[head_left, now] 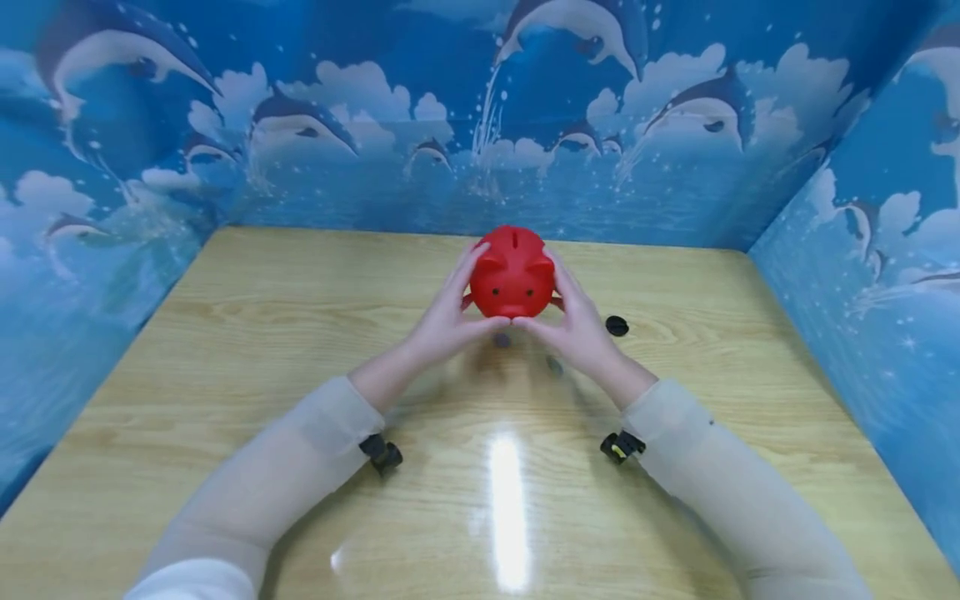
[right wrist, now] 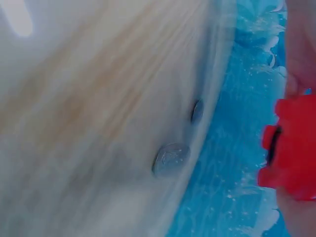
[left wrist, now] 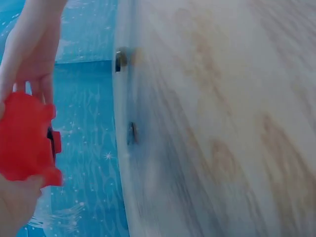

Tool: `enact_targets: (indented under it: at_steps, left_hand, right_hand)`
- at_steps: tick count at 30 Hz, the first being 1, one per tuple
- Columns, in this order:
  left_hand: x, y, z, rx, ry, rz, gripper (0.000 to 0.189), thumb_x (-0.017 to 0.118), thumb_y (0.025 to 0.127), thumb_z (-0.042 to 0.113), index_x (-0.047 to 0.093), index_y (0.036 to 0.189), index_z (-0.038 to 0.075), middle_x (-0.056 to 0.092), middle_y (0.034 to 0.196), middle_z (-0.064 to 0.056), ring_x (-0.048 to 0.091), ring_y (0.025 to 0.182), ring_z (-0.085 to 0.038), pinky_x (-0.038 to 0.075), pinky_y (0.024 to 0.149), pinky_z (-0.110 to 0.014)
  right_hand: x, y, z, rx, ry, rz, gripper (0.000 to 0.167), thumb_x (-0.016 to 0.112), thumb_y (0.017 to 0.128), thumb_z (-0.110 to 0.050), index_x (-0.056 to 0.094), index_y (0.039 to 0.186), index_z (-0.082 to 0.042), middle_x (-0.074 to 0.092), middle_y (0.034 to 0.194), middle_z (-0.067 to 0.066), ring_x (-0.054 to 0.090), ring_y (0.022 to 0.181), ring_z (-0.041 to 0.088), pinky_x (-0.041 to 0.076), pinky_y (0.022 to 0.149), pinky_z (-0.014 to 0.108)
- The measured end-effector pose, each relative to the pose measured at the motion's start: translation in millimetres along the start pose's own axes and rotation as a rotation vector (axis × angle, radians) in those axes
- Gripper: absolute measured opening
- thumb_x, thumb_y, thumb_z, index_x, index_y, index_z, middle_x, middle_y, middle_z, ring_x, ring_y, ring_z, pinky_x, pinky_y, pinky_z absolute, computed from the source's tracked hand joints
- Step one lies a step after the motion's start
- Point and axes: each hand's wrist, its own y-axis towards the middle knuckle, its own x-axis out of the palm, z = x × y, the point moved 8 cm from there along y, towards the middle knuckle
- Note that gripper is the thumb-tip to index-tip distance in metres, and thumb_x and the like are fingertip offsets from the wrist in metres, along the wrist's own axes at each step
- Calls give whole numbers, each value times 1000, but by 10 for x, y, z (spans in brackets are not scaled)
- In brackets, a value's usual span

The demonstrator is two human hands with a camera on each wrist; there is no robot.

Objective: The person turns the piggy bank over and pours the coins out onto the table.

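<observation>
- Left hand and right hand grip the pig between them.
- Step, I'd say: holding it above the table.
- Next move probably calls for steady, matched hands.

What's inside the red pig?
The inside of the pig can't be seen: its red walls cover it. There's a dark slot on top and a dark patch underneath, but neither shows what's within. A coin lies outside, on the table.
</observation>
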Motion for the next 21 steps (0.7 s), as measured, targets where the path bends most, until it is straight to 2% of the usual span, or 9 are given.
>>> enact_targets:
  at_steps: [2,6,8,10,14,16,18,21]
  left_hand:
    - [-2,16,-9,-8,4,10,87,75,79,19,21,148,27,26,147,2,33,128,-20,47,91,-37]
    - [30,25,-131,-124,-21,-22,86,75,80,23,22,147,27,36,139,3,38,123,-21,51,83,-36]
    - [27,9,-147,-141,-19,-22,87,75,79,24,21,147,28,36,139,4,38,123,-20,51,83,-35]
    - [15,-3,-113,-109,-24,-9,87,76,79,23,21,147,28,36,139,4,37,124,-20,50,85,-35]
    - [-22,-26,74,82,65,29,90,76,78,16,21,148,24,22,150,1,30,131,-20,46,92,-36]
    - [-27,-27,123,124,93,36,90,76,78,15,21,148,23,21,150,-1,30,131,-20,46,92,-36]
    - [-21,-15,111,108,115,26,88,76,78,16,22,147,22,26,147,0,33,128,-19,49,88,-34]
    - [-6,-2,4,-2,83,-3,87,77,78,20,24,146,26,37,137,2,38,122,-16,52,81,-32]
  right_hand:
    - [0,18,2,12,11,-15,87,72,82,-31,17,149,-31,28,148,-1,40,126,26,45,93,42]
    - [57,35,119,133,58,-84,82,70,83,-33,19,148,-32,31,146,0,45,123,31,48,90,41]
    - [64,34,139,139,52,-80,84,70,83,-35,19,148,-32,32,146,0,44,123,30,47,90,39]
    - [53,27,114,104,54,-53,83,71,82,-34,21,148,-33,35,144,-2,45,122,27,47,91,39]
    - [-18,-6,-43,-83,-39,47,89,74,80,-27,18,149,-28,24,150,-1,37,129,24,44,94,41]
    - [-30,-14,-67,-113,-37,65,89,74,80,-24,19,149,-28,24,151,-2,37,129,24,44,95,41]
    - [-8,-5,-30,-83,-5,42,87,73,81,-25,19,149,-30,26,150,-1,40,127,25,45,93,40]
    - [54,7,78,41,77,-10,82,72,81,-31,22,147,-35,37,142,-4,47,120,24,48,90,37]
